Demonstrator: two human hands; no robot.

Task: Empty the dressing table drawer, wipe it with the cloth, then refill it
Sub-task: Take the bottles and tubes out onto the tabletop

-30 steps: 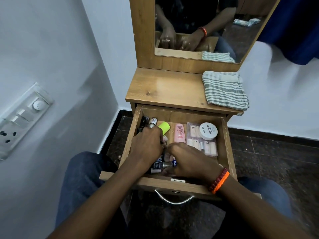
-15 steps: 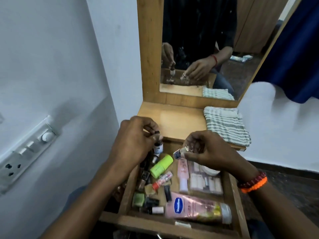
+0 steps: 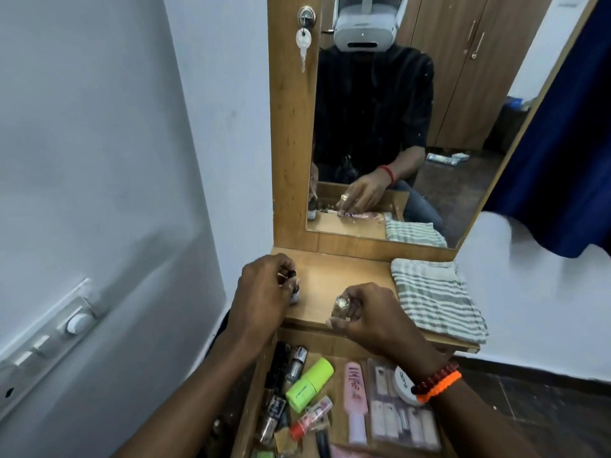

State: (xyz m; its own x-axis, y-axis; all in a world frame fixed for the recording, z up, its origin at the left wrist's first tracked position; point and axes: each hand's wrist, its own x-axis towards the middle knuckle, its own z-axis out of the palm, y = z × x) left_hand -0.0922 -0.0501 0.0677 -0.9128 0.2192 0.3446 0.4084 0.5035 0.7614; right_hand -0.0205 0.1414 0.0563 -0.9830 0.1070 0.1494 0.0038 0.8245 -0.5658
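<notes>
My left hand [image 3: 261, 292] pinches a small dark-capped bottle [image 3: 294, 294] standing on the left of the wooden dressing table top [image 3: 334, 279]. My right hand [image 3: 370, 317] grips a small bottle with a silver cap [image 3: 342, 305] at the top's front edge. Below, the open drawer [image 3: 251, 411] holds several cosmetics: a lime green tube [image 3: 309, 383], a pink tube [image 3: 356, 395], a clear packet [image 3: 401, 418], a white round jar [image 3: 401, 380] and dark small bottles [image 3: 281, 375]. A striped green-and-white cloth [image 3: 433, 297] lies folded on the right of the top.
A mirror [image 3: 396, 120] in a wooden frame rises behind the top, with a key [image 3: 303, 41] hanging in its lock. A white wall with a switch panel [image 3: 56, 332] stands close on the left. A blue curtain [image 3: 562, 143] hangs at the right.
Both hands lifted out of the drawer, each with a small bottle, and moved up onto the table top. The view tilted upward.
</notes>
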